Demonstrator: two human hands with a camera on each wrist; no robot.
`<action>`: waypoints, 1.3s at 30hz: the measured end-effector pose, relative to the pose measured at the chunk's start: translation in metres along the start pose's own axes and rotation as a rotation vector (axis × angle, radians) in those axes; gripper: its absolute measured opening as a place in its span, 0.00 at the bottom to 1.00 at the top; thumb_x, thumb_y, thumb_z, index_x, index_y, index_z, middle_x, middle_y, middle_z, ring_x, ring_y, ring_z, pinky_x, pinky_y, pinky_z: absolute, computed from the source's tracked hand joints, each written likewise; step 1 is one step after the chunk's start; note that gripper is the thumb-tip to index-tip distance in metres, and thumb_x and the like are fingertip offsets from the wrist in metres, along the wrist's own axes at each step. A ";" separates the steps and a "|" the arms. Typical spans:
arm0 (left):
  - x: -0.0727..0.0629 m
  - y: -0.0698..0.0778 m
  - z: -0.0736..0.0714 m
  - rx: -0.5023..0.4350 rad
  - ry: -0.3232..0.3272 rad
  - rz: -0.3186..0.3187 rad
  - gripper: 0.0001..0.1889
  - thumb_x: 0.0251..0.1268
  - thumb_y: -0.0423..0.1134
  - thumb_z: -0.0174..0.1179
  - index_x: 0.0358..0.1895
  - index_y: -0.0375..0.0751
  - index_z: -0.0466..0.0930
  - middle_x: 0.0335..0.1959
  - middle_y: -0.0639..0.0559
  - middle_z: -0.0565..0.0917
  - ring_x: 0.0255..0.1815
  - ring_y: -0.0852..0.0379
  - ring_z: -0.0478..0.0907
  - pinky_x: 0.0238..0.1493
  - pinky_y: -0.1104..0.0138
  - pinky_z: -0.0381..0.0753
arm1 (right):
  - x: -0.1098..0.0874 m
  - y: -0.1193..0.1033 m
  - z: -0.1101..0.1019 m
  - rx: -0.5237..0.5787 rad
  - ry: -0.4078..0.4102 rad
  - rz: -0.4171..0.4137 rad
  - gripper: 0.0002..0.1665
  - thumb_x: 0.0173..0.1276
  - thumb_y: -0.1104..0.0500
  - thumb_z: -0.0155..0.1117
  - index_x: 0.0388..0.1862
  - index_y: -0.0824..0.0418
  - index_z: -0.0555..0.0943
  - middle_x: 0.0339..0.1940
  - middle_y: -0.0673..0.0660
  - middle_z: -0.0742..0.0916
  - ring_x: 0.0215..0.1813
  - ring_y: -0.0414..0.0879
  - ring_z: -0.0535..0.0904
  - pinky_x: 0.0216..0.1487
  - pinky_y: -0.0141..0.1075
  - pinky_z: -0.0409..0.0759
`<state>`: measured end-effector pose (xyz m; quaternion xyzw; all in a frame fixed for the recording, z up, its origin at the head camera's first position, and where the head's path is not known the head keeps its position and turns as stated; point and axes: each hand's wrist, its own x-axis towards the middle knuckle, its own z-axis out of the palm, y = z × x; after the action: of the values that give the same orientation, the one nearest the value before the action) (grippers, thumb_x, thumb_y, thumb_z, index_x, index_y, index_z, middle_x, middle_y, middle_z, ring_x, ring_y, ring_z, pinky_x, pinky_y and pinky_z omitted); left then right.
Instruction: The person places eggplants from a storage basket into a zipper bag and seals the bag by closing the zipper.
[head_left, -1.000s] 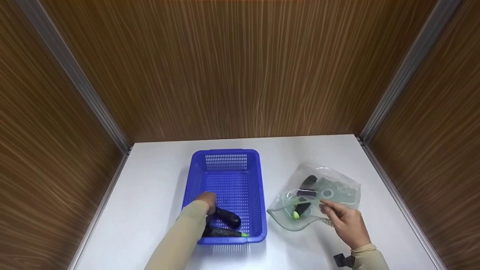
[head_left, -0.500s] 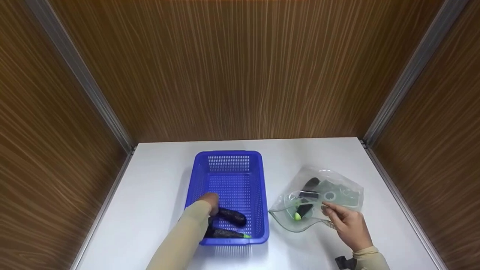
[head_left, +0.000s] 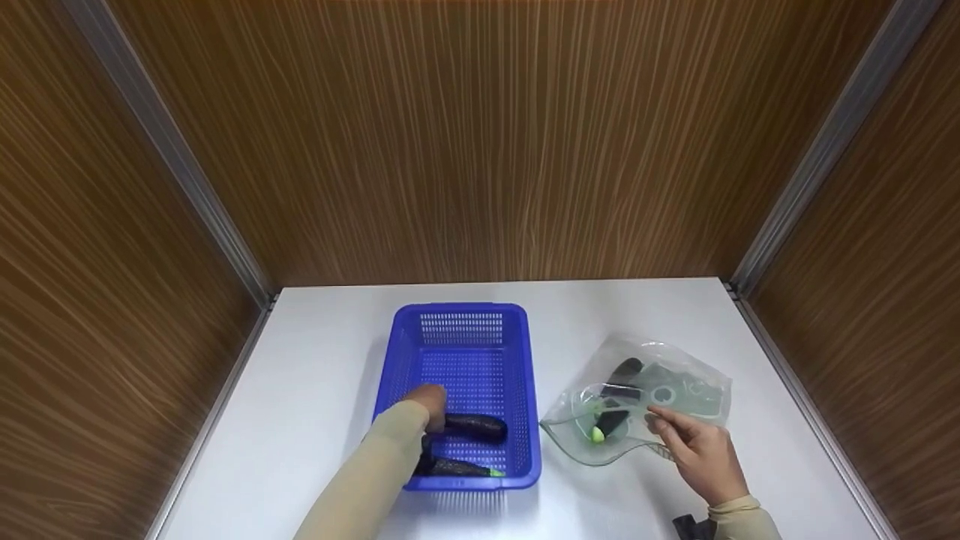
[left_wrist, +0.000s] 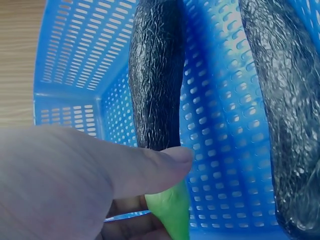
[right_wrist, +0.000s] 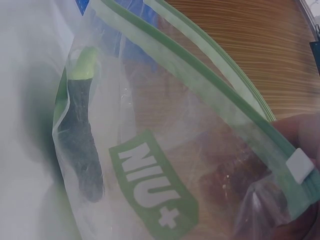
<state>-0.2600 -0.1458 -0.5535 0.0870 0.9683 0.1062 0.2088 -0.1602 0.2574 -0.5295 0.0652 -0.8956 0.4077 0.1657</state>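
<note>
In the blue basket, my left hand holds a dark, wrinkled eggplant by its green stem end. The left wrist view shows my thumb across the neck of this eggplant, fingers partly hidden beneath. A second eggplant lies at the basket's near end. With thumb and fingertips, my right hand pinches the mouth of a clear zip bag near its white slider. Inside the bag is an eggplant with a pale green end; another dark length shows above it.
The basket and bag rest on a white table, bag to the right of the basket. Brown wood-grain panels close off the back and both sides, with grey metal rails at the corners.
The eggplant in my left hand has swung from slanting toward the near right to lying nearly crosswise, its free end farther right. My right hand keeps its hold on the bag's edge.
</note>
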 end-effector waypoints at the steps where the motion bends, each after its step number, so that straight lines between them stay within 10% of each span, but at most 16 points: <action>1: -0.001 0.001 -0.001 0.002 0.005 0.005 0.10 0.41 0.29 0.73 0.26 0.36 0.80 0.27 0.48 0.81 0.32 0.53 0.76 0.40 0.59 0.81 | 0.000 0.000 0.000 0.001 0.000 0.000 0.10 0.66 0.64 0.64 0.46 0.58 0.86 0.36 0.53 0.89 0.38 0.36 0.84 0.34 0.18 0.75; 23: -0.014 0.001 -0.010 -0.076 0.049 0.123 0.14 0.42 0.35 0.75 0.34 0.35 0.82 0.33 0.47 0.84 0.41 0.47 0.81 0.46 0.58 0.80 | 0.002 0.001 0.001 -0.010 0.014 -0.033 0.11 0.65 0.66 0.65 0.46 0.58 0.86 0.34 0.51 0.89 0.35 0.35 0.83 0.33 0.18 0.75; 39: -0.024 -0.003 -0.013 -0.147 0.133 0.220 0.14 0.43 0.41 0.76 0.27 0.40 0.79 0.24 0.55 0.78 0.29 0.56 0.74 0.36 0.61 0.78 | 0.001 0.001 0.000 -0.005 -0.023 -0.032 0.12 0.68 0.64 0.62 0.48 0.60 0.85 0.36 0.52 0.89 0.37 0.35 0.84 0.35 0.19 0.76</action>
<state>-0.2444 -0.1561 -0.5336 0.1699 0.9541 0.2047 0.1372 -0.1618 0.2578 -0.5300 0.0840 -0.8973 0.4020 0.1619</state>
